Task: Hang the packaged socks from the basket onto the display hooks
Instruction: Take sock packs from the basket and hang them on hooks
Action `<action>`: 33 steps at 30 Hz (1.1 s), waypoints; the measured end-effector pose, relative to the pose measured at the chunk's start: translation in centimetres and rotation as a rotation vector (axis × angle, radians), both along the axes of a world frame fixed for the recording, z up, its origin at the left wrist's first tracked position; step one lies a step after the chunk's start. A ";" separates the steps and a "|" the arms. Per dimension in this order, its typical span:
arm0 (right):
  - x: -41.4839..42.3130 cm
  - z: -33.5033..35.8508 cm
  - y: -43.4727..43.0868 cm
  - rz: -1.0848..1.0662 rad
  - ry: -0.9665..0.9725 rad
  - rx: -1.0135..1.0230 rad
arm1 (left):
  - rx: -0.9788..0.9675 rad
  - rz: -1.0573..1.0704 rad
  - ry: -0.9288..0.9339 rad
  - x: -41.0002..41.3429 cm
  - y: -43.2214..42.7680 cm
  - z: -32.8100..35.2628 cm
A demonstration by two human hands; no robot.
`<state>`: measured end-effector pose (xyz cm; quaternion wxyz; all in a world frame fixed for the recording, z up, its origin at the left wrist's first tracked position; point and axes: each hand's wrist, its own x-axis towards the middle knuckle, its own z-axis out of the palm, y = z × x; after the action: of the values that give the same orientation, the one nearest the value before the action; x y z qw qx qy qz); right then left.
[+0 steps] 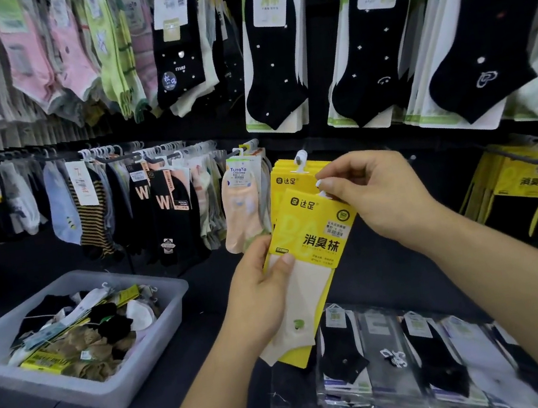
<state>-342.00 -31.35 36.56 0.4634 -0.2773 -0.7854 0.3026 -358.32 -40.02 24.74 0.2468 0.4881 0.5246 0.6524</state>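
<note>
The left hand [265, 287] comes up from below, thumb pressed flat on the front of a yellow sock pack [313, 232] at its lower left edge, with the other fingers curled behind it. The right hand [373, 196] reaches in from the right, and its thumb and forefinger pinch the small white hanger tab at the pack's top corner. The pack is tilted, its top leaning right, and it is held in the air just in front of a bunch of matching yellow packs [288, 180] hanging from a display hook [301, 157].

At far left a grey plastic basket [89, 384] sits on the dark counter with a loose heap of packaged socks inside. Behind it runs a rail of hanging socks, and a peach pair [242, 207] hangs just beside the held pack. Flat packs of black socks [403, 358] lie stacked on the counter under the right forearm. More yellow packs [522, 175] hang at far right.

There are two hands, one held pack and one basket. Three black-sock cards face front in the upper row; the hung yellow packs overlap too closely to count.
</note>
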 end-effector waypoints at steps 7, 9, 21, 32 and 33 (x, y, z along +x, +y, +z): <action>0.4 -0.5 0.6 -0.001 0.026 -0.024 | 0.016 -0.036 -0.055 -0.3 0.3 -0.5; 0.6 -1.0 1.0 -0.033 0.074 -0.086 | 0.024 -0.048 -0.028 -0.4 0.7 -0.1; -1.8 -4.1 2.7 -0.113 0.294 -0.271 | 0.002 -0.038 -0.106 -0.1 5.2 2.2; -2.9 -5.7 3.9 -0.289 0.153 -0.131 | -0.098 0.194 0.172 -0.4 5.6 0.8; -2.9 -6.0 4.0 -0.311 0.122 -0.120 | -0.122 0.297 0.319 -0.3 5.6 0.8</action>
<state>-344.90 -27.32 30.52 0.5343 -0.4036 -0.6839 0.2898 -358.65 -34.46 25.49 0.0910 0.4866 0.6617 0.5632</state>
